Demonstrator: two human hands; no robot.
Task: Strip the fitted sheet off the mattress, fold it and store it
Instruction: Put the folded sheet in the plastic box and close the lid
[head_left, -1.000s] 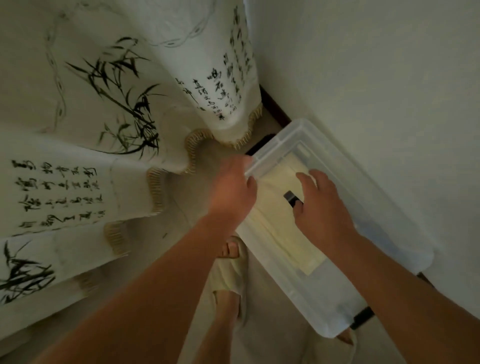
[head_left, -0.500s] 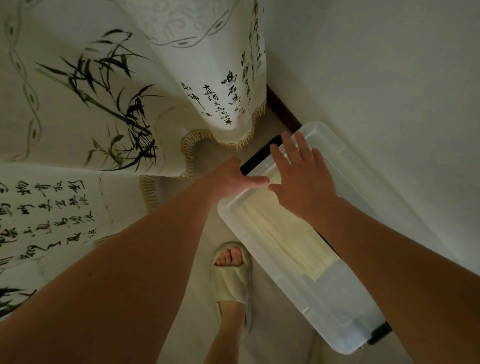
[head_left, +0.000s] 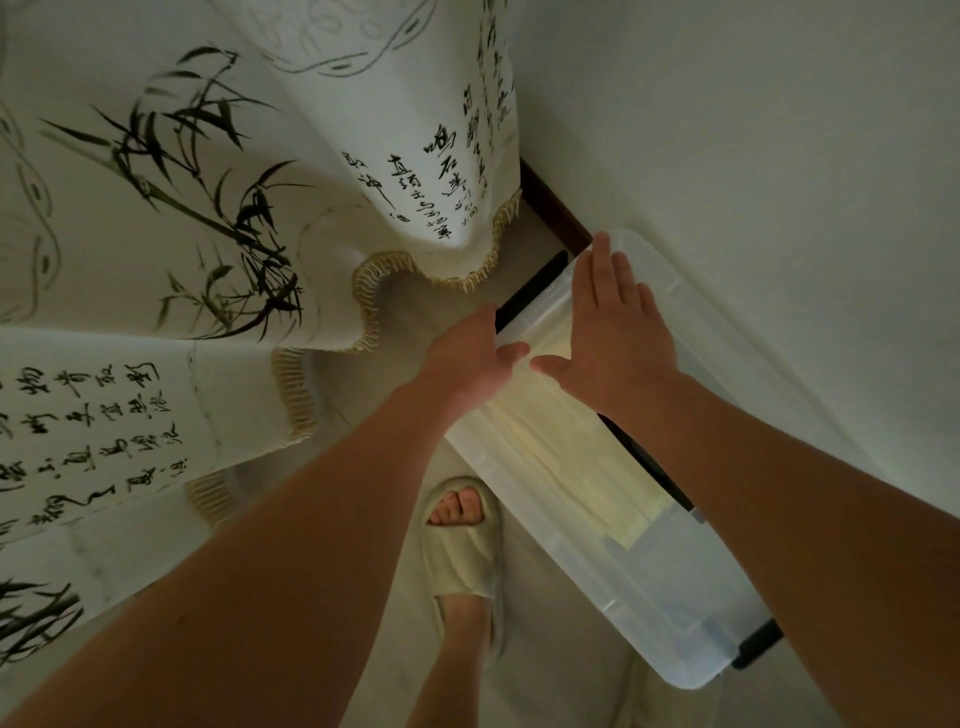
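Right hand (head_left: 618, 332) flat on box lid (head_left: 634, 582), fingers straight toward 12 o'clock. Left hand (head_left: 467, 356) at its 9 o'clock; fingers hidden, grip unclear. Folded sheet (head_left: 566, 457) inside.

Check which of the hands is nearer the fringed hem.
Left. The left hand sits at the storage box corner beside the fringed hem; the right hand lies flat on the lid, toward the wall.
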